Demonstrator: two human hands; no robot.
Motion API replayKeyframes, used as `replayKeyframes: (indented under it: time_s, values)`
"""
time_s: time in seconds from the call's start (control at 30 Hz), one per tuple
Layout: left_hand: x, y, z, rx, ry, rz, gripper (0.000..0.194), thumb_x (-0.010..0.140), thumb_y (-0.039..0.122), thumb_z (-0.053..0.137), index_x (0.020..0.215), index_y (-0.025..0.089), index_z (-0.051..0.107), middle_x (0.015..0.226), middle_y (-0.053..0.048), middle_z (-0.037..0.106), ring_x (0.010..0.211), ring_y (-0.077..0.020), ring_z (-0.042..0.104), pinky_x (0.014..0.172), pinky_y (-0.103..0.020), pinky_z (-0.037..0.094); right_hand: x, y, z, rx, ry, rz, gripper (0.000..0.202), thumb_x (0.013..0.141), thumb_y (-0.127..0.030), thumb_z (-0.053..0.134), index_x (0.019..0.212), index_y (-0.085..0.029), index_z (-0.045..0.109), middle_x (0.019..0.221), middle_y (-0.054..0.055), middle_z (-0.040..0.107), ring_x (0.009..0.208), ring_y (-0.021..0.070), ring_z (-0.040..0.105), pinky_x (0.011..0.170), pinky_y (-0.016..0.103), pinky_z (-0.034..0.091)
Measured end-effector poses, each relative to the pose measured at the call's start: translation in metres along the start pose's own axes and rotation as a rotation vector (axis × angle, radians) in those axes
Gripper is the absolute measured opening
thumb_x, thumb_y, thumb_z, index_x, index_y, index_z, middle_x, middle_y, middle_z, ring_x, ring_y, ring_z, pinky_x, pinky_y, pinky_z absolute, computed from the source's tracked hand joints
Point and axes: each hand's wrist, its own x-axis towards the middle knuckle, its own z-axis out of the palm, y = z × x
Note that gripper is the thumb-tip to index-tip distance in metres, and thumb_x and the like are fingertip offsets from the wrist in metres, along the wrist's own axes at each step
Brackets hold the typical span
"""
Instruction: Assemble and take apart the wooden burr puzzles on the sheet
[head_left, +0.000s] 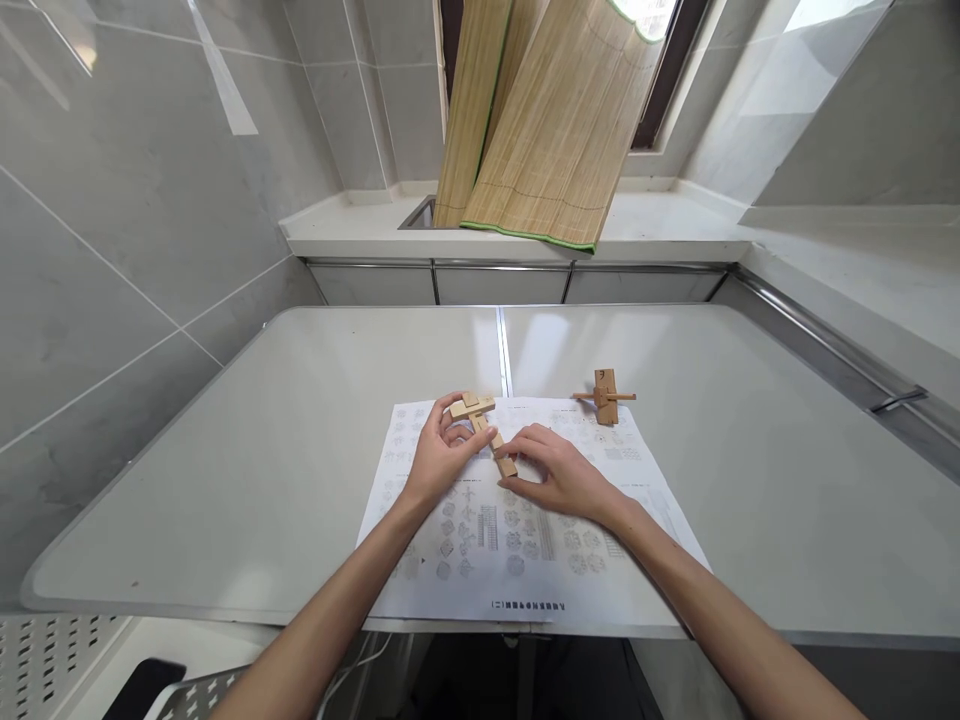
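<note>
Above the printed sheet (480,590), my left hand (442,455) grips a wooden interlocking puzzle piece (480,425), a long light-coloured stick with a shorter one lying across its far end. The fingers curl round the crossing and the thumb presses on the long stick. My right hand (551,465) pinches the near end of that same long stick between thumb and fingers. Further right, at the sheet's far corner, stands another wooden puzzle assembly (604,397) of darker crossed pieces with a thin stick through it. No hand touches it.
The sheet, covered in small diagrams and seen upside down, lies on a white table (225,480). Behind is a white ledge (667,220) with a bamboo mat (555,130) leaning over a sink. A black object (146,690) and perforated white baskets sit low at left.
</note>
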Motion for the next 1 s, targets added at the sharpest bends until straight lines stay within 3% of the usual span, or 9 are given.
replayKeyframes:
  time_s: [0.2,0.43,0.6,0.8,1.0]
  values:
    - [-0.003,0.001,0.000,0.026,-0.012,0.009,0.071,0.077,0.043,0.088,0.135,0.025,0.052,0.116,-0.008,0.074,0.084,-0.0183,0.074,0.080,-0.032,0.058,-0.001,0.005,0.005,0.007,0.087,0.004,0.032,0.097,-0.020,0.060,0.127,-0.029,0.066,0.111,0.009,0.070,0.097,0.0256,0.066,0.080,0.039,0.056]
    - [-0.004,0.001,-0.002,0.040,-0.010,0.023,0.066,0.079,0.044,0.086,0.133,0.028,0.054,0.127,-0.008,0.070,0.081,-0.0147,0.071,0.074,-0.028,0.056,-0.001,0.011,0.007,-0.067,0.139,0.043,0.016,0.103,-0.031,0.060,0.117,-0.027,0.067,0.113,0.011,0.069,0.107,0.0303,0.063,0.085,0.045,0.055]
    - [-0.009,0.000,-0.001,0.169,0.018,0.106,0.069,0.076,0.047,0.088,0.133,0.028,0.055,0.103,-0.003,0.072,0.067,-0.0117,0.060,0.063,-0.025,0.050,0.000,0.010,0.004,-0.074,0.200,0.085,0.019,0.105,-0.036,0.057,0.120,-0.027,0.067,0.105,0.009,0.073,0.098,0.0295,0.065,0.088,0.047,0.053]
    - [-0.013,-0.002,0.002,0.245,-0.005,0.265,0.064,0.077,0.048,0.087,0.129,0.027,0.058,0.089,0.001,0.068,0.063,-0.0119,0.056,0.061,-0.026,0.048,0.001,0.007,0.006,-0.077,0.296,0.066,0.029,0.109,-0.031,0.046,0.133,-0.028,0.063,0.113,0.011,0.069,0.103,0.0287,0.065,0.093,0.046,0.052]
    - [-0.013,-0.007,0.003,0.419,0.004,0.362,0.062,0.078,0.045,0.086,0.131,0.027,0.059,0.081,0.004,0.060,0.063,-0.0120,0.053,0.062,-0.025,0.049,0.001,0.003,0.008,-0.108,0.309,0.019,0.022,0.108,-0.029,0.048,0.124,-0.024,0.061,0.102,0.010,0.069,0.091,0.0269,0.064,0.082,0.042,0.052]
